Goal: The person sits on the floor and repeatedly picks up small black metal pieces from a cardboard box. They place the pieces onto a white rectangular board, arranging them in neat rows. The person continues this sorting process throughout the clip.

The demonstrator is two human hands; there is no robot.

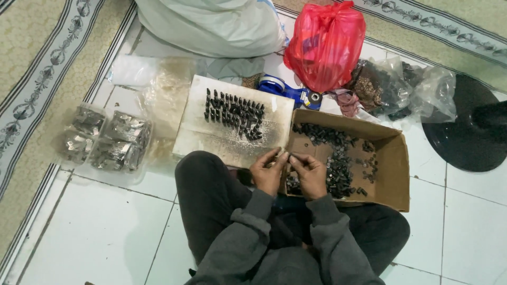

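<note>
My left hand (268, 171) and my right hand (309, 173) meet over my lap, fingertips pinched together on a small dark metal part (285, 155) at the near left corner of an open cardboard box (397, 174). The box holds several loose small dark parts (338, 169). Left of the box lies a pale wooden board (203, 132) with several dark parts (235, 113) standing in rows on it. My legs in dark trousers are crossed beneath the hands.
Clear bags of shiny metal pieces (105, 138) lie at the left. A red plastic bag (325, 45), a white sack (211, 24), a blue tape dispenser (288, 89) and clear bags of dark parts (401, 87) sit behind. A black round base (470, 129) stands at right.
</note>
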